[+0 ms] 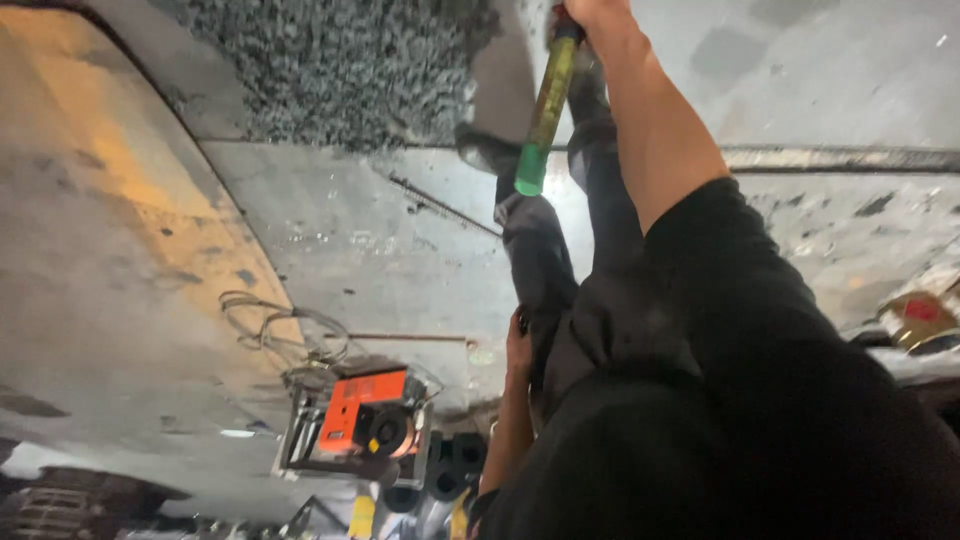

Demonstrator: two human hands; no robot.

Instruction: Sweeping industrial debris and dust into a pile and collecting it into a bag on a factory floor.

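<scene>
Up at the top centre of the frame, the yellow tool handle with the green end (547, 100) runs down from the right hand (590, 10), whose fingers are cut off by the frame edge, so how tightly they close I cannot tell. The left hand (519, 345) rests lower centre against the dark trouser leg (540, 260), fingers hidden, seemingly holding nothing. Gravel pile (340, 65) upper left, orange machine (365, 420) and loose cable (270, 325) lower left: a swing near the shoe (485, 150) could strike it.
</scene>
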